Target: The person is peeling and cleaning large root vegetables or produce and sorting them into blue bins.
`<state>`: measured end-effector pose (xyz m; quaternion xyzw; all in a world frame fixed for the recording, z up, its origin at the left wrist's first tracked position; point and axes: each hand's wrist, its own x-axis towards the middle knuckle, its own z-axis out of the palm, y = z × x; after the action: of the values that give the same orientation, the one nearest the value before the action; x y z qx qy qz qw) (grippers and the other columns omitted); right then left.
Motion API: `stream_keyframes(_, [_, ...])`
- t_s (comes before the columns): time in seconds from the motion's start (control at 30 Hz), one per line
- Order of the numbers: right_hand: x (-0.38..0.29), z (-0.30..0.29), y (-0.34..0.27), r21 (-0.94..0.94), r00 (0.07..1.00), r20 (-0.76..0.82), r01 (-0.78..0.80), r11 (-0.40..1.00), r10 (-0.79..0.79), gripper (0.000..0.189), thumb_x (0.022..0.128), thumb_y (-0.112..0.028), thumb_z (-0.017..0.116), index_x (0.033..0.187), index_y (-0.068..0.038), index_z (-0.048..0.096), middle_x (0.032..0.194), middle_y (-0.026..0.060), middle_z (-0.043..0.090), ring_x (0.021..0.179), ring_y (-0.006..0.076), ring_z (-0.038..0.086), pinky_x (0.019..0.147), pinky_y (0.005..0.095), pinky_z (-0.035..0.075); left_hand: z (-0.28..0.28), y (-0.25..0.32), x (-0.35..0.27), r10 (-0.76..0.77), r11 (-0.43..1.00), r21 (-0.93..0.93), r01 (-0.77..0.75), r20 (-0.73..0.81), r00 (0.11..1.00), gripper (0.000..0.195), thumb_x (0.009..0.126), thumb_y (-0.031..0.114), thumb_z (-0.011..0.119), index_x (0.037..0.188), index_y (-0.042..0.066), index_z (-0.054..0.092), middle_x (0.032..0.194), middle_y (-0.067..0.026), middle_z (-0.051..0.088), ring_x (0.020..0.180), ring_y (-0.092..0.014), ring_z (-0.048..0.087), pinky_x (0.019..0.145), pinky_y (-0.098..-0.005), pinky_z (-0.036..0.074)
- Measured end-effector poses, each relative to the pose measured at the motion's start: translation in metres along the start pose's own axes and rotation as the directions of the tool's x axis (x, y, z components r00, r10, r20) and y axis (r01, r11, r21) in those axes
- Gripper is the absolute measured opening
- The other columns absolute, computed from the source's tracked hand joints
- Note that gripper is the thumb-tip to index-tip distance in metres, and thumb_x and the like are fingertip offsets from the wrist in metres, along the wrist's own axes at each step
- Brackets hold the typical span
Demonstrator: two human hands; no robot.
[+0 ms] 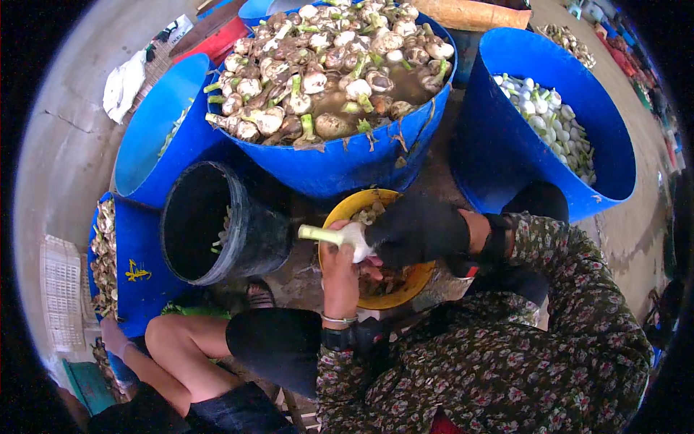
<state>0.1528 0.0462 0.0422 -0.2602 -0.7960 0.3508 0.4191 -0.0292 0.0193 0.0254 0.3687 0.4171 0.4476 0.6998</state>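
Observation:
My left hand (341, 282), bare with a bracelet at the wrist, holds a pale garlic bulb (355, 238) whose cut green-white stem points left. Against the bulb's right side is my right hand (420, 230) in a dark glove; its fingertips are mostly hidden, and whether it holds a tool I cannot see. Both hands are over a yellow basin (409, 290) containing brown peelings (371, 213). Beyond them stands a large blue tub (325, 171), heaped with dirty, stemmed garlic bulbs (314, 81) in murky water.
Right, a blue barrel (612, 163) holds clean white bulbs (547, 122). Left are a black bucket (260, 238), another blue barrel (146, 141) and a blue container (146, 298) of unpeeled bulbs. Beside me at lower left sits another person, one gloved hand (114, 339) at that container.

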Motion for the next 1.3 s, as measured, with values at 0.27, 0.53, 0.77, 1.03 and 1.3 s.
stream_keyframes(0.27, [-0.032, 0.020, 0.009, -0.082, 0.954, 0.279, 0.138, 0.987, -0.110, 0.011, 0.073, -0.014, 0.064, 0.080, -0.007, 0.060, 0.073, 0.0096, 0.061, 0.065, 0.0295, 0.060, 0.056, 0.0385, 0.046, 0.003, -0.022, 0.000, -0.061, 0.998, -0.016, 0.063, 0.094, 0.994, 0.026, 0.092, 0.022, 0.039, 0.097, 0.002, 0.055, 0.099, -0.0090, 0.055, 0.096, -0.017, 0.050, 0.086, -0.0313, 0.040])
stream_keyframes(0.53, [-0.021, -0.013, -0.002, 0.107, 0.945, 0.263, -0.231, 0.967, 0.196, 0.022, 0.075, -0.010, 0.066, 0.095, -0.003, 0.063, 0.081, 0.0134, 0.064, 0.071, 0.0260, 0.063, 0.063, 0.0356, 0.048, -0.018, -0.012, 0.012, 0.356, 0.915, -0.217, -0.339, 0.043, 0.934, 0.027, 0.087, 0.030, 0.041, 0.082, 0.005, 0.051, 0.078, -0.0112, 0.049, 0.068, -0.022, 0.047, 0.062, -0.0346, 0.041])
stream_keyframes(0.77, [-0.004, -0.032, 0.008, 0.169, 0.873, 0.375, -0.394, 0.903, 0.311, 0.026, 0.081, -0.012, 0.062, 0.105, -0.003, 0.059, 0.086, 0.0118, 0.064, 0.074, 0.0178, 0.062, 0.065, 0.0353, 0.048, -0.051, 0.004, 0.021, 0.356, 0.675, -0.651, -0.347, -0.124, 0.926, 0.021, 0.081, 0.030, 0.050, 0.080, 0.009, 0.051, 0.080, -0.0071, 0.050, 0.076, -0.023, 0.049, 0.062, -0.0335, 0.044])
stream_keyframes(1.03, [-0.005, -0.004, 0.004, 0.018, 0.917, 0.185, -0.362, 0.932, 0.352, 0.038, 0.082, -0.019, 0.063, 0.115, -0.005, 0.053, 0.084, 0.0131, 0.063, 0.071, 0.0222, 0.061, 0.066, 0.0347, 0.047, -0.022, -0.002, 0.020, 0.506, 0.852, -0.153, -0.501, -0.009, 0.863, 0.021, 0.083, 0.023, 0.042, 0.078, 0.004, 0.048, 0.082, -0.0124, 0.049, 0.086, -0.028, 0.049, 0.078, -0.0402, 0.041])
stream_keyframes(1.3, [-0.015, 0.028, 0.020, 0.104, 0.954, 0.112, -0.291, 0.951, 0.279, 0.020, 0.080, -0.022, 0.061, 0.095, -0.008, 0.062, 0.093, 0.0109, 0.064, 0.082, 0.0252, 0.062, 0.073, 0.0372, 0.048, -0.002, -0.007, 0.018, 0.442, 0.891, 0.184, -0.416, -0.142, 0.886, 0.019, 0.089, 0.013, 0.038, 0.084, 0.000, 0.052, 0.085, -0.0114, 0.054, 0.082, -0.020, 0.052, 0.077, -0.0340, 0.043])
